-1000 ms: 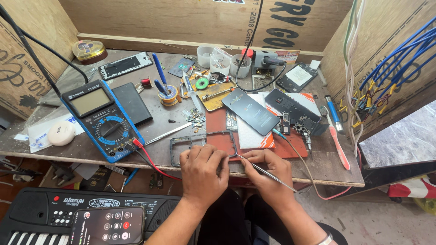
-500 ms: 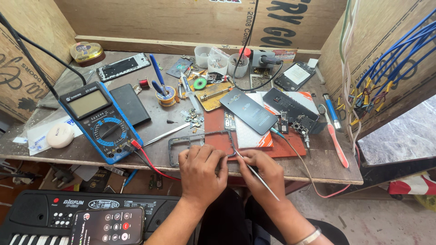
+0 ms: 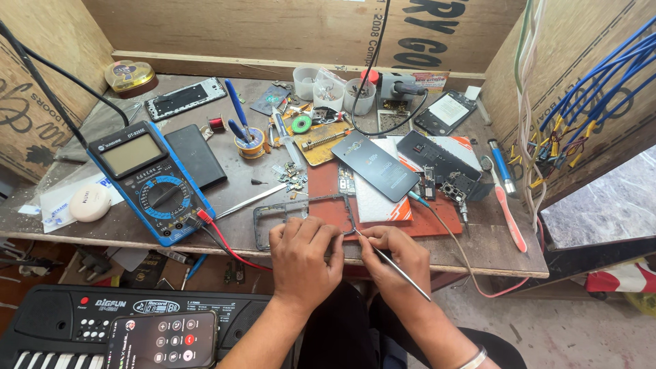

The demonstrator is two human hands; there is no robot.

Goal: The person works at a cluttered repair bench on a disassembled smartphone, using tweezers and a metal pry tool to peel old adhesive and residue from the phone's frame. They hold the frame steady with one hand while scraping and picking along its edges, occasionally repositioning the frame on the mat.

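— Right, we're looking straight down at the tabletop [image 3: 478, 246], and both hands sit at its near edge. Our left hand [image 3: 304, 256] is curled, fingers pressing on the lower right corner of the dark phone frame [image 3: 304, 219].

— And the right hand [image 3: 396, 256]?

— Pinched together on a thin metal probe [image 3: 393, 265]. We see its tip meeting the frame just beside the left fingertips; the shaft runs back down over the right hand toward us.

— So where does the frame lie?

— Flat, directly ahead of the left knuckles, partly under them, its right end overlapping the red mat [image 3: 328, 198].

— Anything close by?

— Silver tweezers [image 3: 249, 201] just beyond the frame, a blue multimeter [image 3: 150, 181] off to the left with its red lead [image 3: 229, 246] looping past the left wrist, and a dark phone back cover [image 3: 376, 167] on the mat.
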